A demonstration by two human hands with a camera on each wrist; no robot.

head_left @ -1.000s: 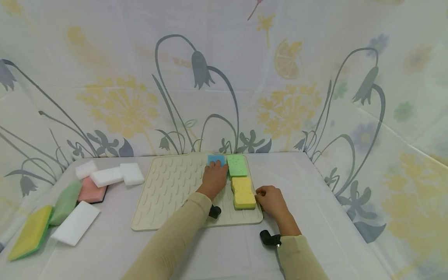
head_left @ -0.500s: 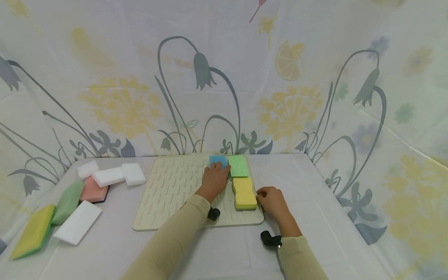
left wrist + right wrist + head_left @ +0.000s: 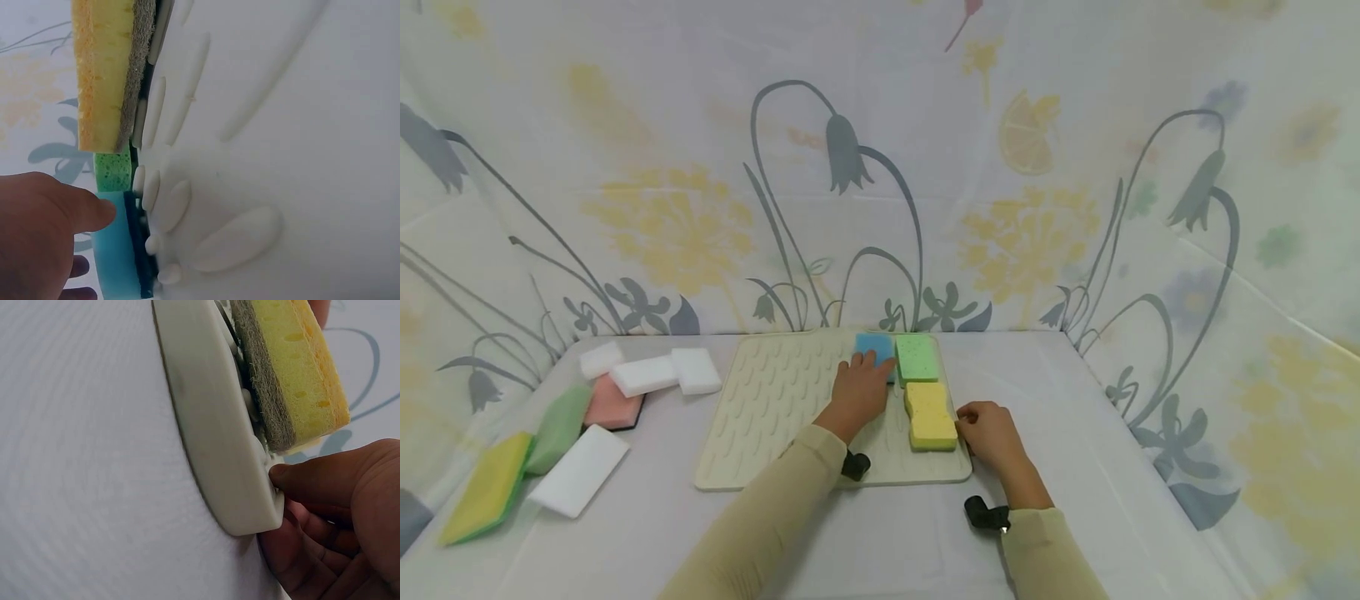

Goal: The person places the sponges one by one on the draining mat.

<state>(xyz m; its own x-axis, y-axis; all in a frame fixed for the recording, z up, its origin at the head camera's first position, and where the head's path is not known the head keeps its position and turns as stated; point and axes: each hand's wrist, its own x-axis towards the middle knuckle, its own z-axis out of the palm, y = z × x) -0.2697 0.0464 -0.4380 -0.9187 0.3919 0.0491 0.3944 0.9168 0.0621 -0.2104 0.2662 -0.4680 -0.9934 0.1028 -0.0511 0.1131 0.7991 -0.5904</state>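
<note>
A blue sponge with a dark scouring layer (image 3: 874, 344) lies at the back of a cream ridged mat (image 3: 775, 400). My left hand (image 3: 859, 387) is at its near side; in the left wrist view the thumb (image 3: 100, 212) overlaps the blue face, with other fingertips behind. Beside it lies a green sponge (image 3: 917, 358), and in front a yellow waisted sponge (image 3: 931, 417) with a grey scouring layer. My right hand (image 3: 992, 433) pinches the mat's right edge, thumb (image 3: 281, 478) on top and fingers underneath, close to the yellow sponge.
Several sponges lie on the white cloth left of the mat: white blocks (image 3: 643, 375), a pink one (image 3: 613, 404), a green one (image 3: 559, 429), a white slab (image 3: 580, 471) and a yellow-green one (image 3: 486, 487). A flower-printed cloth (image 3: 880, 167) hangs behind.
My left hand has drawn slightly back and left from the blue sponge, uncovering more of it. My right hand keeps its place at the mat's edge. The head view has shifted a little.
</note>
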